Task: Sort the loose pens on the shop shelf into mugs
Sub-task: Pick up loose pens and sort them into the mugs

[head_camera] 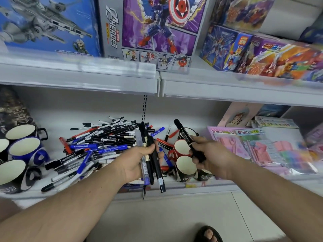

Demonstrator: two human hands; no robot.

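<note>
Fingers curled both sides: left hand [138, 160] grips a bundle of pens [151, 159], mostly black, upright over the shelf [97, 191] edge. Right hand [208, 154] holds one black marker [187, 138] tilted above the red mug [181, 148]. Loose pen pile [104, 142] sits between mug groups; blue mug [26, 150] left.

Grey shop shelves [78, 79] are standing against a pale back wall [87, 105], toy boxes [153, 27] sitting above, pale floor tiles [174, 215] lying below.

A heap of black, blue and red pens [104, 142] lies on the white shelf [52, 119], between blue and black mugs [24, 149] left and red and black mugs [185, 165] right.
</note>
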